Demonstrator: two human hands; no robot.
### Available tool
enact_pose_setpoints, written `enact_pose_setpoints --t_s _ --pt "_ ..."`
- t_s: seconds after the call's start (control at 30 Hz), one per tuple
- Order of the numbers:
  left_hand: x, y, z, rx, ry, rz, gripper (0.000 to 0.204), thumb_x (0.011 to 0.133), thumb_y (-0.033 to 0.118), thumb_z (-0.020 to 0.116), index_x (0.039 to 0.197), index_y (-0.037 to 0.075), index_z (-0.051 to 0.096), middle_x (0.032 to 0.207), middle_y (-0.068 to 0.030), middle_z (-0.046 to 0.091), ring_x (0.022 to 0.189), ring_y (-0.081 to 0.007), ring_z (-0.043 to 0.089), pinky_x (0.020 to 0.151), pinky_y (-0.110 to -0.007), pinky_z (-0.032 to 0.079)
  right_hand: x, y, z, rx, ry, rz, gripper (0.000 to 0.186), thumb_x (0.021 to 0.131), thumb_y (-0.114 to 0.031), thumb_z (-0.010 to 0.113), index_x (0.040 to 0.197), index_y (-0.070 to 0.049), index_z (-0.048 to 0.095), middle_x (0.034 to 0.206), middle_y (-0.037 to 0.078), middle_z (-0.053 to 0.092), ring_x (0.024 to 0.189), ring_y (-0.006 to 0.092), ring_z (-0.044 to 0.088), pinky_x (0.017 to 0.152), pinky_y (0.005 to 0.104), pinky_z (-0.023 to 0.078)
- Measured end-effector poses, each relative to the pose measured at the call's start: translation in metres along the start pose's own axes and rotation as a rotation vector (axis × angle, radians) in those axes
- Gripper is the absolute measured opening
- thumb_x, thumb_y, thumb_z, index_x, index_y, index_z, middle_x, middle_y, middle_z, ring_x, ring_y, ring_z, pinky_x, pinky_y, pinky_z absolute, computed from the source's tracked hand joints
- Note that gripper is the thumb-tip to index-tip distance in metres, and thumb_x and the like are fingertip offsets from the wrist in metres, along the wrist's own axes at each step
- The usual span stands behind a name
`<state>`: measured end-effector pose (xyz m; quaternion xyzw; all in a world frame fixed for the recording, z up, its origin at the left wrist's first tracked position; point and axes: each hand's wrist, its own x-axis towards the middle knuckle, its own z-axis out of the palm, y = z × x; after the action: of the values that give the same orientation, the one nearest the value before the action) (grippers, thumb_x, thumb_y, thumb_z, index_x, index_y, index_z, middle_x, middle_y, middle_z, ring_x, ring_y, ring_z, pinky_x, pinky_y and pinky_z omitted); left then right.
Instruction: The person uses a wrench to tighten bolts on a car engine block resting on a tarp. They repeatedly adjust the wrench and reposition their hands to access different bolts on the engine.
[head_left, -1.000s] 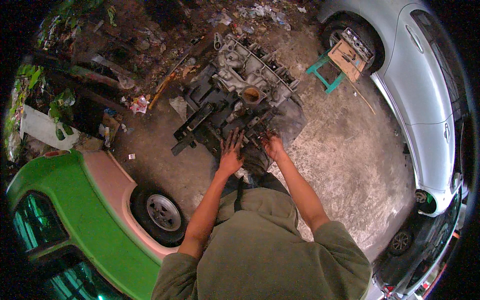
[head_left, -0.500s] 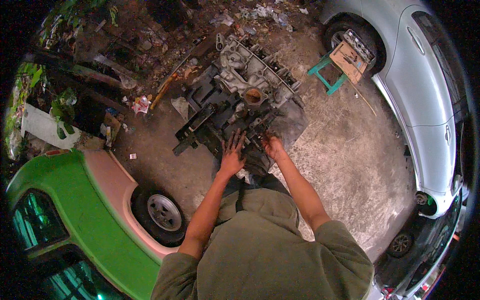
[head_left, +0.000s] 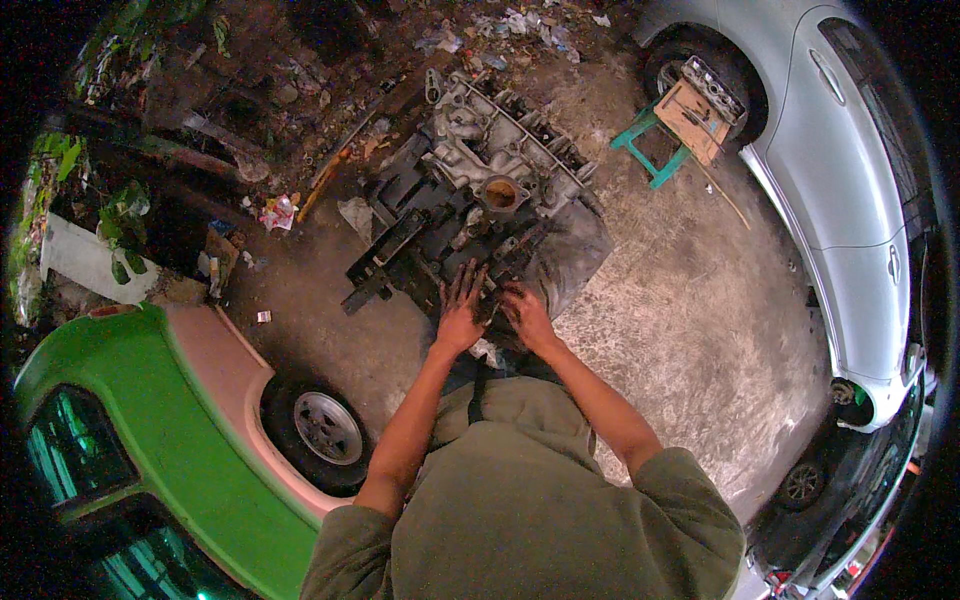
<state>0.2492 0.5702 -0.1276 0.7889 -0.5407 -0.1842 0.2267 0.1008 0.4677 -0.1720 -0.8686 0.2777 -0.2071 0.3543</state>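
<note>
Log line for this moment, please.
left hand: spread flat on engine block | right hand: on block's near edge, grip unclear | block: on concrete floor

Green car [head_left: 150,440], silver car [head_left: 850,200], teal stool [head_left: 655,160], grey engine [head_left: 490,200].

A green car [head_left: 150,470] with a pale fender stands to the lower left of the hands, its wheel [head_left: 322,430] near the left elbow. A silver car [head_left: 850,200] stands far to their right. A teal stool [head_left: 655,150] (a wooden box [head_left: 698,112] rests on it) stands up and right. Scattered litter [head_left: 280,212] lies up and left.
</note>
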Motion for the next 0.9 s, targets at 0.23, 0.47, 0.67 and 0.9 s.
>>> enact_pose_setpoints --t_s 0.23,0.47,0.67,0.9 --pt "-0.001 0.000 -0.002 0.009 -0.032 -0.022 0.090 0.076 0.024 0.068 0.151 0.021 0.018 0.158 -0.0058 0.012 0.144 -0.0310 0.014 0.112 -0.060 0.012 -0.009 0.009 0.004 0.193 0.008 0.098 0.018 0.084 -0.002 0.060 0.102 -0.001 0.063 0.112 0.015 0.059 0.101 0.0313 0.059 0.087 0.0389 0.049" --pt "-0.001 0.001 -0.002 0.027 -0.006 0.004 0.091 0.076 0.022 0.068 0.151 0.021 0.017 0.158 -0.0048 0.012 0.145 -0.0307 0.013 0.112 -0.060 0.012 0.011 0.040 0.016 0.850 0.306 0.678 0.013 0.096 -0.012 0.053 0.107 -0.005 0.053 0.094 0.013 0.063 0.088 0.0224 0.063 0.072 0.0365 0.052" --pt "-0.002 -0.001 -0.002 0.014 0.008 0.013 0.093 0.074 0.018 0.068 0.151 0.021 0.017 0.158 -0.0045 0.011 0.144 -0.0313 0.014 0.112 -0.060 0.012 0.025 0.050 0.020 1.392 0.434 0.886 0.013 0.094 -0.015 0.056 0.104 -0.007 0.052 0.094 0.011 0.062 0.084 0.0230 0.063 0.070 0.0366 0.052" --pt "-0.002 -0.004 -0.001 0.000 -0.029 0.013 0.092 0.073 0.013 0.066 0.151 0.021 0.017 0.158 -0.0055 0.013 0.144 -0.0319 0.015 0.112 -0.061 0.013 0.035 0.067 0.027 1.633 0.357 1.095 0.021 0.096 -0.009 0.039 0.112 -0.008 0.053 0.104 0.011 0.061 0.087 0.0263 0.060 0.074 0.0403 0.053"
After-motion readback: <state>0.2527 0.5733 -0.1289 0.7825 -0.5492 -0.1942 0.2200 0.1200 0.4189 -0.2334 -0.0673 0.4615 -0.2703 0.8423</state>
